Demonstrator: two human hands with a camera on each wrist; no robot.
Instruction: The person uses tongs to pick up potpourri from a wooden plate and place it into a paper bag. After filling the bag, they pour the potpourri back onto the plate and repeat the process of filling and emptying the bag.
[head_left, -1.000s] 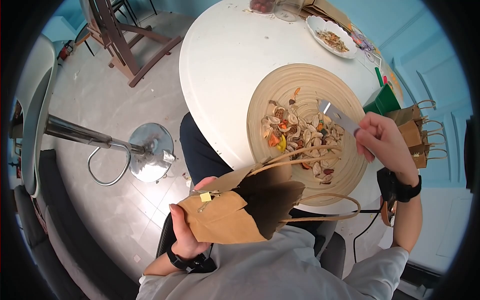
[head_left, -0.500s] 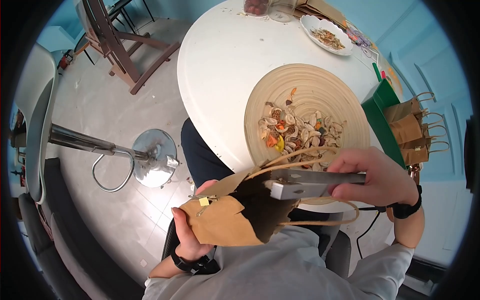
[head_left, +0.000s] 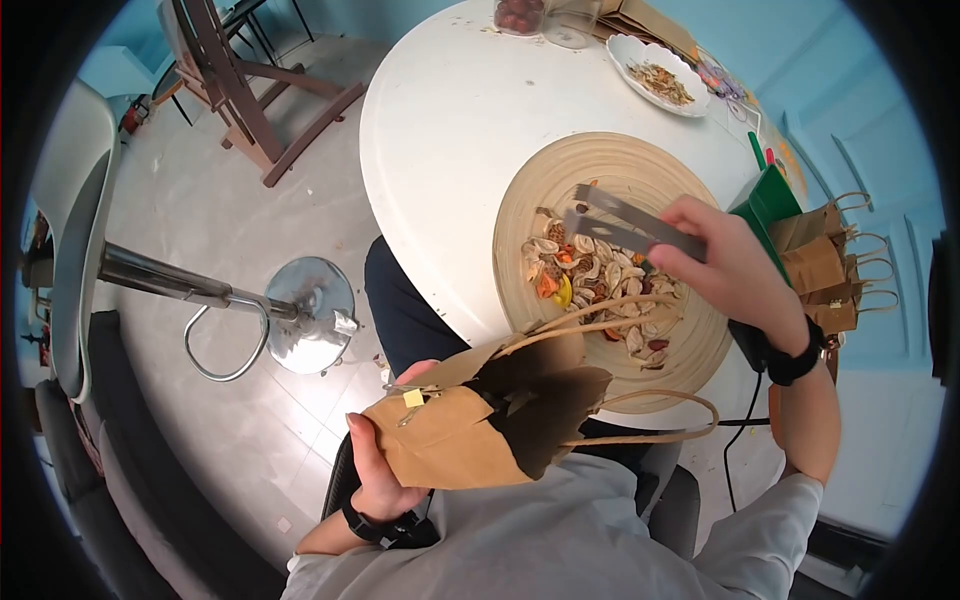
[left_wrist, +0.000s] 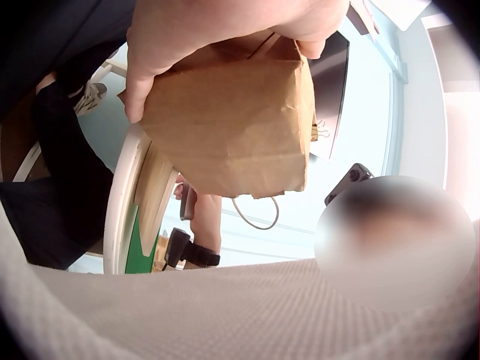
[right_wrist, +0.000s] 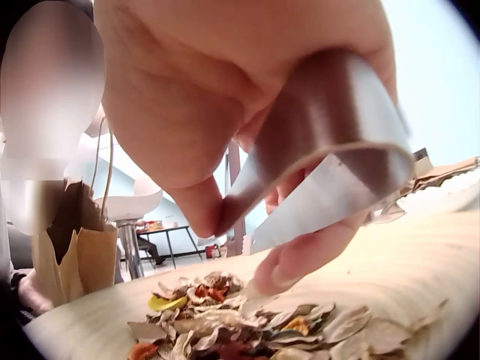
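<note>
My left hand [head_left: 380, 470] grips the base end of a brown paper bag [head_left: 450, 435], tipped on its side with its dark mouth and two loop handles towards the right. A small clip with a yellow tag [head_left: 413, 399] sits on the bag. In the left wrist view, thumb and fingers straddle the bag [left_wrist: 225, 120]. My right hand [head_left: 725, 255] pinches metal tongs [head_left: 640, 232] over a heap of dried petals and pods [head_left: 590, 272]. The tongs' arms [right_wrist: 300, 210] stand apart, with nothing visible between their tips. The heap lies on a round wooden tray [head_left: 700, 350].
At the table's [head_left: 430, 150] far side are a white scalloped dish [head_left: 690, 105] of dried bits, a jar of red fruit [head_left: 519, 15] and folded brown paper [head_left: 650, 25]. A green box [head_left: 768, 210] and several small paper bags [head_left: 815, 260] stand at the right.
The right hand brought the tongs from the tray to the bag's mouth, then back over the heap further left. The left hand and bag have barely moved.
</note>
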